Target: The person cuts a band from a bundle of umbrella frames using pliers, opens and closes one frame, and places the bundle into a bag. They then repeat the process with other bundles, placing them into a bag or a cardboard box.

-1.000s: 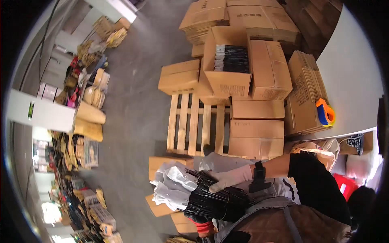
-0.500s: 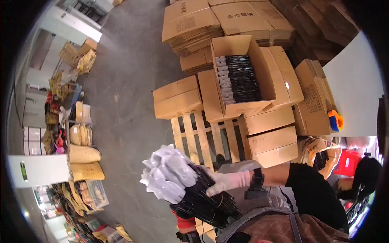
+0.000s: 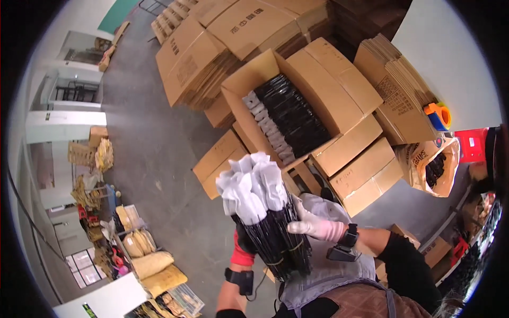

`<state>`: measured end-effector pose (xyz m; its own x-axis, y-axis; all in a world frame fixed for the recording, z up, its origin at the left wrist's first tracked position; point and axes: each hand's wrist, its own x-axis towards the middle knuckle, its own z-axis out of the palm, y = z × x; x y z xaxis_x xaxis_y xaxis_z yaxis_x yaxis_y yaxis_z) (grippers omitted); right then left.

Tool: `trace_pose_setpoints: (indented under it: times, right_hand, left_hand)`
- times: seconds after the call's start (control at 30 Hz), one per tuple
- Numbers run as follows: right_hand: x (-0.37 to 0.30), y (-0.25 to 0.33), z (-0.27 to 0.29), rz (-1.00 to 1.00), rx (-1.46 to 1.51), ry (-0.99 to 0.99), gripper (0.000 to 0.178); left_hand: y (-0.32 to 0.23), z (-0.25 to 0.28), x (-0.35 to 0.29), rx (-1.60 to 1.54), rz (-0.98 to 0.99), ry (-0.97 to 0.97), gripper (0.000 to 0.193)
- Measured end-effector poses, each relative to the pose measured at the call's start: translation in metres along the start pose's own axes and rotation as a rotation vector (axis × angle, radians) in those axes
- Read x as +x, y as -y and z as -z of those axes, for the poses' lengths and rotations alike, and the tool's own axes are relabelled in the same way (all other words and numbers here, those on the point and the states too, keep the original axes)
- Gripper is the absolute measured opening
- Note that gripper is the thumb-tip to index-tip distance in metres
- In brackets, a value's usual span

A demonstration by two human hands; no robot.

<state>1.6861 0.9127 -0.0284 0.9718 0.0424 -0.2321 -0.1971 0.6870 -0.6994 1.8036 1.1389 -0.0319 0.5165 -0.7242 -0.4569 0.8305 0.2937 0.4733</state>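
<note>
A thick bundle of thin black rods (image 3: 278, 233) with white wrapped tops (image 3: 252, 185) stands nearly upright in front of my body. Bands circle its lower part. My right hand (image 3: 314, 225), in a white glove with a pink cuff, grips it from the right, the thumb lying across the rods. At the left side, my left hand (image 3: 244, 239) holds it in a dark glove with a red cuff; most of its fingers are hidden behind the rods. Beyond the bundle, an open cardboard box (image 3: 245, 94) contains rows of similar black rods with white ends.
Closed cartons (image 3: 368, 177) stand beside and beneath the open box. Stacks of flattened cardboard (image 3: 193, 58) are behind it. To the right are a tape dispenser (image 3: 438, 116), a paper sack (image 3: 448, 169) holding black pieces, and a red bin (image 3: 472, 146). Yellowish sacks (image 3: 164, 278) lie at left.
The bundle has turned more upright and moved right in view, both hands still on it. My view has swung, bringing the open box closer to the bundle.
</note>
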Motion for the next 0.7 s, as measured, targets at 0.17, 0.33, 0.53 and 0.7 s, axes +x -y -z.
trace_pose_setpoints:
  times: [0.17, 0.33, 0.53, 0.7]
  right_hand:
    - [0.063, 0.001, 0.051, 0.184, 0.211, -0.213, 0.117]
    - [0.126, -0.039, 0.096, 0.258, 0.433, -0.484, 0.11]
    - [0.181, -0.069, 0.141, 0.308, 0.689, -0.783, 0.082]
    - [0.222, -0.071, 0.165, 0.293, 0.911, -0.824, 0.07]
  left_hand:
    - [-0.056, -0.004, 0.14, 0.424, 0.155, 0.043, 0.053]
    - [-0.082, 0.031, 0.284, 0.371, 0.557, 0.168, 0.049]
    - [-0.056, -0.016, 0.413, 0.575, 0.883, 0.189, 0.045]
    - [-0.059, 0.002, 0.473, 0.602, 1.026, 0.143, 0.045]
